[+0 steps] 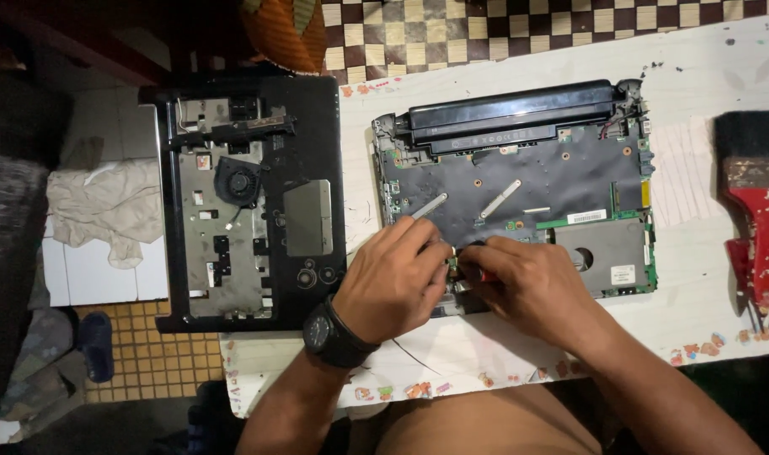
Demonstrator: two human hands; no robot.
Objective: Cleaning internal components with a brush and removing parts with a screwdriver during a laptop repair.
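- Covering most of the view, a white table (704,76) carries an opened laptop base (519,194) with its dark board bare and a black battery (511,114) along the far edge.
- Lying to the left, partly off the table edge, is the black cover (249,202), inner side up, with a small fan (237,181) and a grey pad plate (308,217).
- At the right edge rests a red brush (759,227), well apart from the hands.
- The left hand (393,282), a black watch (324,333) on its wrist, is curled at the base's near edge, fingertips pinching a small part (453,265); the grip is narrow.
- The right hand (532,286) is closed around a red-handled tool (485,275), its tip hidden between the hands.
- Judged from this, the work goes best if the left hand keeps the part steady against the board while the tool is held square and turned gently, without slipping onto nearby components.
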